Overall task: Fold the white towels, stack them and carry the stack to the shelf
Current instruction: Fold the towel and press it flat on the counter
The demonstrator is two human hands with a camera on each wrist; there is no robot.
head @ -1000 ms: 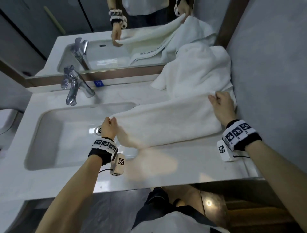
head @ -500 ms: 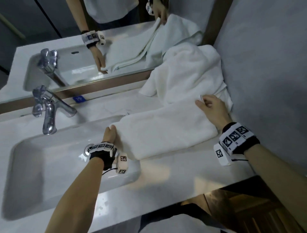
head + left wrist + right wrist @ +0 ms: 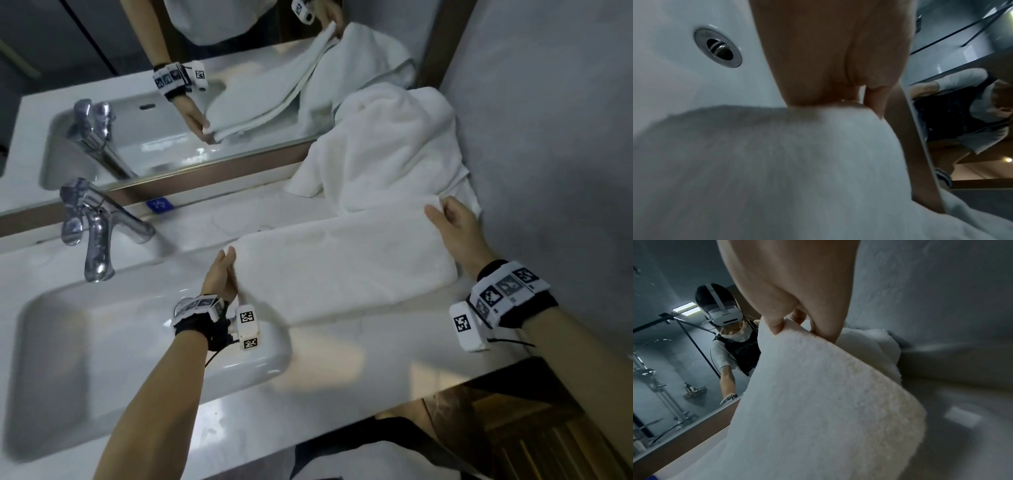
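Observation:
A long folded white towel [image 3: 342, 270] lies across the white counter [image 3: 342, 363], its left end reaching over the sink's rim. My left hand [image 3: 227, 255] holds that left end; the left wrist view shows the left hand [image 3: 855, 100] with thumb and fingers pinching the towel [image 3: 777, 162] at its edge. My right hand [image 3: 440, 205] pinches the far right corner, and in the right wrist view the right hand [image 3: 795, 326] nips the towel [image 3: 818, 402] between thumb and fingers. Behind lies a crumpled heap of white towels [image 3: 387, 147].
The sink basin [image 3: 102, 342] with a chrome faucet [image 3: 97, 233] fills the left; its drain [image 3: 717, 47] shows beside my left hand. A mirror [image 3: 102, 68] runs along the back, and a grey wall [image 3: 548, 137] closes the right side.
The towel sagged over the sink a second ago; now it lies flat and straight. Both hands have moved away from me with its ends, still holding on.

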